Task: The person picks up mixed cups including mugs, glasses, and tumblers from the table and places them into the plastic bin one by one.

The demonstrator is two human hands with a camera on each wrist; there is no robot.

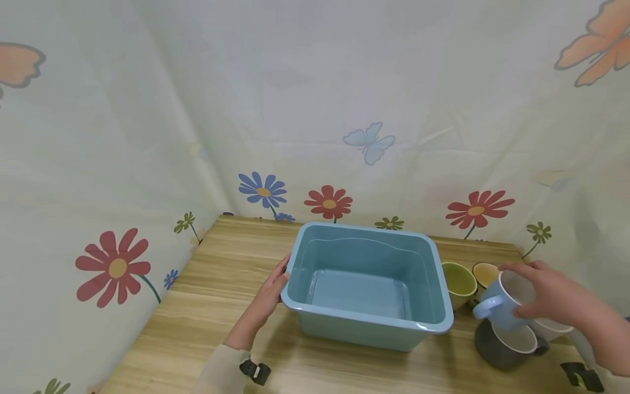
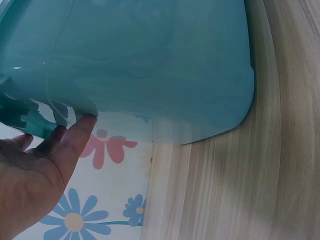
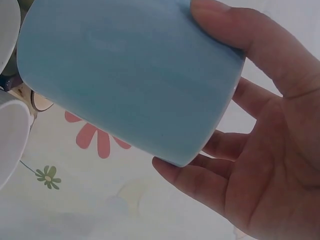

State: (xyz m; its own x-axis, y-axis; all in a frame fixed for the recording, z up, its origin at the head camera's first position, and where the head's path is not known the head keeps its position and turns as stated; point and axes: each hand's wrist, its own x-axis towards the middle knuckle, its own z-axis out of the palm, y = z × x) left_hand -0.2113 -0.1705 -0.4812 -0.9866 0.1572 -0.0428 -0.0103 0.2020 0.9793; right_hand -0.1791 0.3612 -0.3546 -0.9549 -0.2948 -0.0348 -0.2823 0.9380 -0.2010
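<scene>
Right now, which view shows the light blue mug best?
The head view: the light blue mug shows its handle and opening, partly behind the right hand. The right wrist view shows its side, cut off at the top. The left wrist view lacks it.

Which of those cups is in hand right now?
The light blue cup, gripped by the right hand. No hand holds the green cup, yellow-lined cup, dark grey cup or white cup.

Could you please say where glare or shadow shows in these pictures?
Head view: bright glint on the blue basin's near rim, soft shadows on the table; left wrist view: a small glint on the basin; right wrist view: muted sheen on the blue mug.
</scene>
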